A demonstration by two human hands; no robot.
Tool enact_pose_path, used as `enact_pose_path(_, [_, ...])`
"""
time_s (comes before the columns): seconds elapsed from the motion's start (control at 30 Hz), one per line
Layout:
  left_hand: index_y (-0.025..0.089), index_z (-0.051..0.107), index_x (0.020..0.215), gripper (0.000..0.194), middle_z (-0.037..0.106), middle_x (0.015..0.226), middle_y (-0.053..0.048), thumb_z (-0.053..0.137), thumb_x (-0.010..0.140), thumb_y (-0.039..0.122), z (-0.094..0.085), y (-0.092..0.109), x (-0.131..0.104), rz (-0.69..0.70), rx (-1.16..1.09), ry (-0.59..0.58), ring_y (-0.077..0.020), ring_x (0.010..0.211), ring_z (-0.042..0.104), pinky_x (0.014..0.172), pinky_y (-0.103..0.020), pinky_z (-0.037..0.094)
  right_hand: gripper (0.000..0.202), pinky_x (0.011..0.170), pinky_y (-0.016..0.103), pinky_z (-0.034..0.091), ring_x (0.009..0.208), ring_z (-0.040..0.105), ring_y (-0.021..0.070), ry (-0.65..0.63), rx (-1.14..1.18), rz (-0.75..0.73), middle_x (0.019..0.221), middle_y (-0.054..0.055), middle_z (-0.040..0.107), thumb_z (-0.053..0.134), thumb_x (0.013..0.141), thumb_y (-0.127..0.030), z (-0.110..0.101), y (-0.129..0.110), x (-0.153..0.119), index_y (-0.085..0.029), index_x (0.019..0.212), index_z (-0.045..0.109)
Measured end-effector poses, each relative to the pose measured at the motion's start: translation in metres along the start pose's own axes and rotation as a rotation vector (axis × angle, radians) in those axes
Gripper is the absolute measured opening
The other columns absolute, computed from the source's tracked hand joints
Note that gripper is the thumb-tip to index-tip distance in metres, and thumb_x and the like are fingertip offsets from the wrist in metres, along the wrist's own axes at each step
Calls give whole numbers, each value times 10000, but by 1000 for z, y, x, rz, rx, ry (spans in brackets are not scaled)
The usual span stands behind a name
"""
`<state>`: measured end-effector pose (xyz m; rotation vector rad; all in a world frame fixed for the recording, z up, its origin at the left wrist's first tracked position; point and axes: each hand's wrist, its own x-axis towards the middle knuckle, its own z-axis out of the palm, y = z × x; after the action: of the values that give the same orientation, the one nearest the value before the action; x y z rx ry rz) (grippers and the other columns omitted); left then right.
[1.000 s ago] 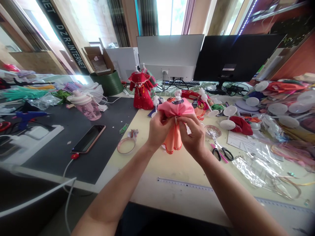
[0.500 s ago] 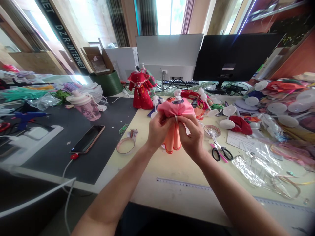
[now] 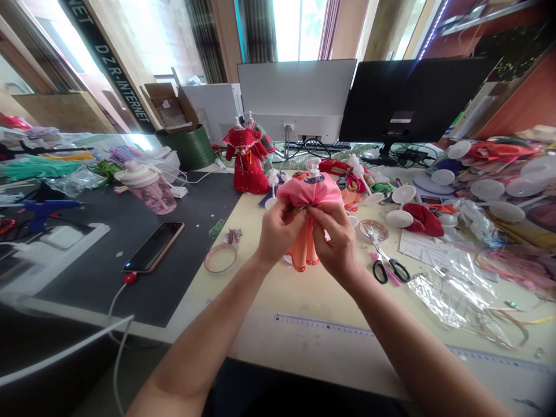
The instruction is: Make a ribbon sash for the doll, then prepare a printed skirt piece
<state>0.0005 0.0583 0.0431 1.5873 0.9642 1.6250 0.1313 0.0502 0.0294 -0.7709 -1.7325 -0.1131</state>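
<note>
A small pink and orange dress (image 3: pixel 310 190) stands upright on a white doll form (image 3: pixel 313 168) at the middle of the table. My left hand (image 3: pixel 280 231) pinches the pink cloth at its front, left of centre. Close beside it, my right hand (image 3: pixel 334 234) pinches the same cloth from the right, with the fingertips of both hands nearly touching. The orange skirt (image 3: pixel 304 249) hangs between my hands. What lies right between the fingertips is too small to make out.
Scissors (image 3: pixel 386 260) and a tape roll (image 3: pixel 374 230) lie to the right, another tape roll (image 3: pixel 220 257) to the left. A phone (image 3: pixel 154 247), a pink bottle (image 3: pixel 150 188), red dresses (image 3: pixel 248 162), a tape measure (image 3: pixel 324 324) and plastic bags (image 3: pixel 452 289) surround them.
The fingers of my right hand have shifted slightly at the dress front, and the pale bit seen between my fingertips no longer shows. The whole view has moved a little.
</note>
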Motion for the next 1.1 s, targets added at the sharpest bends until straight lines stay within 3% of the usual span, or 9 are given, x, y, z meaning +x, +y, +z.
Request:
enact_pose_path(0.23, [164,601,836,70,591,748,-13,602,785,212,2,-2,2,23,57,62,-120,665,533,626,-247,455,321,758,378,505,921,567,208,-61,-145,-40,1022,96,560,468,831,-85,-3,-4,0,-195,1108,587])
enact_pose_path(0.4, [165,594,811,92,584,710,-2,633,750,221,6,-5,3,4,69,116,-114,633,530,607,-238,463,312,792,389,492,947,546,223,-172,-245,-24,1044,112,568,466,857,-126,-13,-13,4,-175,1149,562])
enact_pose_path(0.57, [157,604,816,102,583,699,2,632,738,218,9,-7,4,21,85,153,-108,624,526,624,-237,475,328,820,409,476,970,523,236,-364,-275,-68,1099,133,568,479,859,-127,-50,-28,-13,-132,1186,514])
enact_pose_path(0.73, [155,602,818,160,581,705,9,673,690,218,12,-7,8,40,85,149,-104,625,517,637,-235,475,252,757,397,499,893,556,223,-585,-328,7,1045,118,593,496,865,-138,-101,-23,-55,-137,1112,543])
enact_pose_path(0.9, [149,600,775,164,560,659,16,685,655,222,10,-3,13,18,112,110,-94,576,484,559,-217,435,232,793,389,512,942,586,218,-609,-405,137,1060,110,601,504,880,-167,-141,-2,-98,-158,1107,551])
enact_pose_path(1.1, [160,503,628,122,438,559,56,623,617,143,6,-7,20,67,183,163,-67,516,376,501,-203,360,185,790,344,504,905,614,197,-590,-492,154,996,86,646,499,886,-186,-159,5,-116,-158,1039,598])
